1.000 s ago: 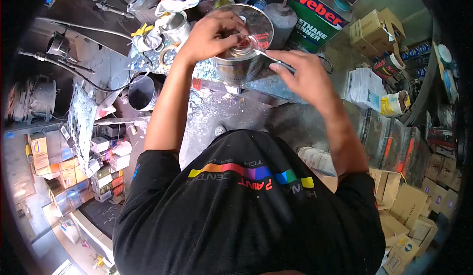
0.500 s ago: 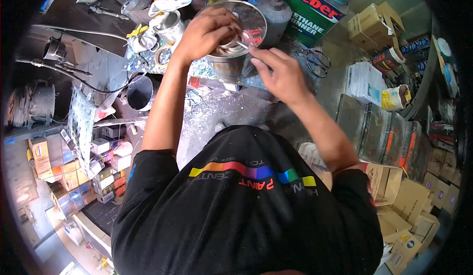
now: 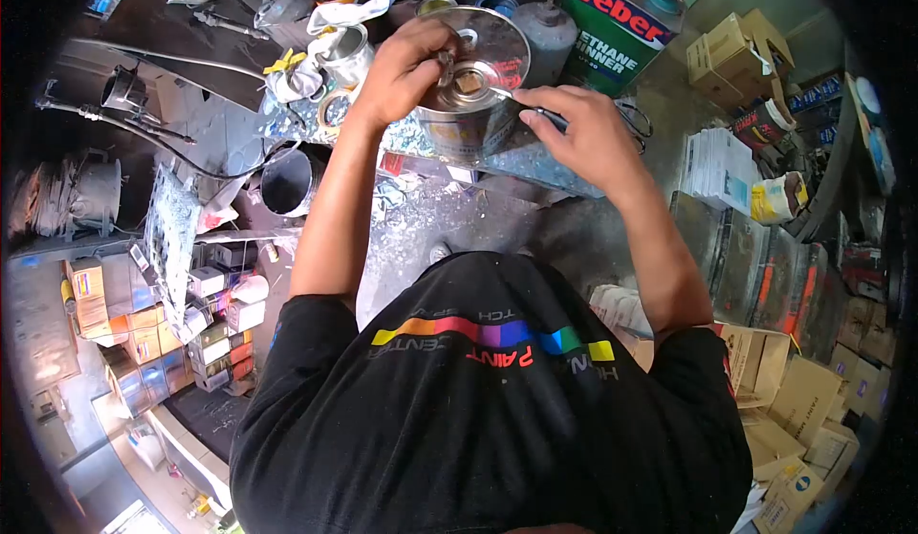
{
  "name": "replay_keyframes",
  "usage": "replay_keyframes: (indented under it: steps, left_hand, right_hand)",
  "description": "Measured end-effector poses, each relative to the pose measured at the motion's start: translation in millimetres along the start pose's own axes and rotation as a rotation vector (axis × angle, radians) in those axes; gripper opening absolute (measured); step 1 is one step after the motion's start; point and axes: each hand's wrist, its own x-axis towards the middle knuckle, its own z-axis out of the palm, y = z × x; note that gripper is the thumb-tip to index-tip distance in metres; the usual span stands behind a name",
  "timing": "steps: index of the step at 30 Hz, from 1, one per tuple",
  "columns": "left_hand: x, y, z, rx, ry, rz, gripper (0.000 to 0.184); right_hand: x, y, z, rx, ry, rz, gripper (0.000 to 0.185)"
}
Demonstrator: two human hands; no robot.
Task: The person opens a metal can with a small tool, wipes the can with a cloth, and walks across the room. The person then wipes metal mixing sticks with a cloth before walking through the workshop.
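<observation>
A round metal can [image 3: 459,134] stands on the paint-spattered bench, and the opening [image 3: 469,84] in its lid is uncovered, with something tan showing inside. My left hand [image 3: 404,73] is at the left of this opening, its fingers pinched on a small clear cap-like piece [image 3: 445,69]. From the right, my right hand [image 3: 585,132] grips a thin tool with a dark handle [image 3: 551,116] and a metal shaft, like a screwdriver. The tool's tip lies close to the opening's right rim; whether it touches is unclear.
Behind the can stand a grey spouted container [image 3: 545,39] and a green thinner tin [image 3: 612,32]. An open metal can [image 3: 346,54] and tape rolls are to the left. Scissors [image 3: 635,123] lie beyond my right hand. A dark bucket [image 3: 287,182] sits below the bench's left side.
My left hand has moved left off the can's opening, bringing the clear piece away with it. The tool in my right hand has drawn back slightly to the right.
</observation>
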Motion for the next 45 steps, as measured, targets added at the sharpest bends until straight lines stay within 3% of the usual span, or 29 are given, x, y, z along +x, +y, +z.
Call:
replay_keyframes:
  steps: [2,6,10,16,23,29,32,35,38,45]
  left_hand:
    - [0,1,0,0.059,0.006,0.015,0.029]
    - [-7,11,-3,-0.148,0.006,-0.059,0.021]
    - [-15,10,-7,-0.053,-0.064,0.111,0.015]
    - [-13,16,2,-0.018,0.024,-0.022,0.014]
    - [-12,27,-7,-0.013,-0.105,-0.151,0.021]
    - [-14,12,-1,0.016,-0.027,0.009,0.021]
    - [-13,14,-3,0.006,-0.036,-0.006,0.022]
    - [-13,17,-7,-0.023,-0.124,-0.113,0.024]
    - [-11,14,-6,-0.043,-0.115,-0.097,0.022]
    - [-9,13,0,-0.016,-0.028,-0.179,0.015]
  right_hand:
    - [2,-3,2,-0.006,-0.012,0.003,0.021]
    - [14,-18,-6,-0.172,-0.124,0.047,0.021]
    - [43,-35,-20,-0.379,-0.256,0.005,0.020]
    - [97,-73,-23,-0.642,-0.520,0.155,0.016]
    - [94,-75,-22,-0.577,-0.477,0.186,0.016]
    - [95,-75,-16,-0.624,-0.482,0.171,0.017]
    - [82,-72,-20,-0.541,-0.413,0.212,0.017]
    - [62,-36,-17,-0.343,-0.312,0.051,0.018]
    - [47,-27,-15,-0.152,-0.220,0.199,0.021]
    - [39,-8,10,-0.016,-0.005,0.133,0.022]
